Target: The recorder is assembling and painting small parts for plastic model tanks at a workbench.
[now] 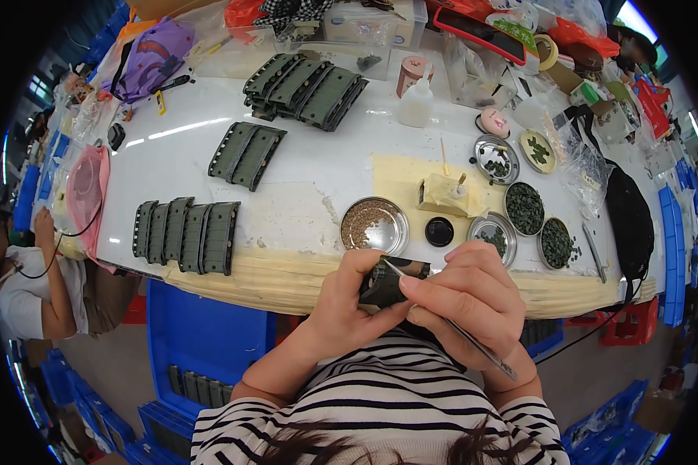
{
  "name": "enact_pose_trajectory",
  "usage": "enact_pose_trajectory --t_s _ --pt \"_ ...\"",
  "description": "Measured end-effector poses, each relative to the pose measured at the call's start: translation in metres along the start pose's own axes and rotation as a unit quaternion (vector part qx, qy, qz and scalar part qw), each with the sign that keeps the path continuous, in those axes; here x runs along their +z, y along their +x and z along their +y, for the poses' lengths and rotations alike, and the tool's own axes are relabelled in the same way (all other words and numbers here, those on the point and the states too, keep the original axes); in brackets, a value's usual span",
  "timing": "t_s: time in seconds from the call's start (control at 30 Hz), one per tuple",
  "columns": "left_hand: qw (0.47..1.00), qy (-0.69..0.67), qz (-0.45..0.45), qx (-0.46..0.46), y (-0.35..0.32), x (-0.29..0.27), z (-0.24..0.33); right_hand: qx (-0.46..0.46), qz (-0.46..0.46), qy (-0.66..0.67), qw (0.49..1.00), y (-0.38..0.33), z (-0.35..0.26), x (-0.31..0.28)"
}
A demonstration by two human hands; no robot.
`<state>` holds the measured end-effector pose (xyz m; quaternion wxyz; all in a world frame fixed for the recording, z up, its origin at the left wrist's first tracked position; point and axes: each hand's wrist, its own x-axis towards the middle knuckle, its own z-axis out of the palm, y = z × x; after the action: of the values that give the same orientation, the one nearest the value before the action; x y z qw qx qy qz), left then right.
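My left hand is wrapped round a dark green curved plastic part, held up in front of my chest at the table's near edge. My right hand grips slim metal tweezers, whose tip meets the top of the part. Anything tiny at that tip is too small to make out. Just beyond my hands stand a metal dish of small brown pieces, a round black lid and a metal dish with dark green bits, partly hidden by my right hand.
Similar green parts lie in a row, singly and stacked. Tins of green pieces, a yellow-taped block, a white bottle and spare tweezers stand around. Below left is a blue crate; a person sits left.
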<state>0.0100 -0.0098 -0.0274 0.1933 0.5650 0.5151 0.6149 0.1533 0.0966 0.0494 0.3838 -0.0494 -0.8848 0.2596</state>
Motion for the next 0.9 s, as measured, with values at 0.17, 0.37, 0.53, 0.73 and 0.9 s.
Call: enact_pose_trajectory --t_s 0.17,0.37,0.53,0.73,0.9 --pt "0.999 0.036 -0.008 0.007 0.0 -0.003 0.0 -0.017 -0.003 0.003 1.0 0.001 0.005 0.0" --pt "0.988 0.03 0.099 -0.119 0.013 -0.025 0.02 0.03 0.072 0.054 0.996 -0.004 0.003 -0.018" --pt "0.872 0.456 0.116 -0.137 0.006 -0.066 0.021 0.056 0.099 0.074 0.991 -0.011 0.017 -0.011" --pt "0.806 0.556 0.145 -0.139 -0.004 -0.085 0.013 0.056 0.089 0.101 0.989 -0.012 0.014 -0.009" --pt "0.789 0.585 0.157 -0.1 0.007 -0.089 0.009 0.052 0.089 0.098 0.99 -0.015 0.014 -0.01"
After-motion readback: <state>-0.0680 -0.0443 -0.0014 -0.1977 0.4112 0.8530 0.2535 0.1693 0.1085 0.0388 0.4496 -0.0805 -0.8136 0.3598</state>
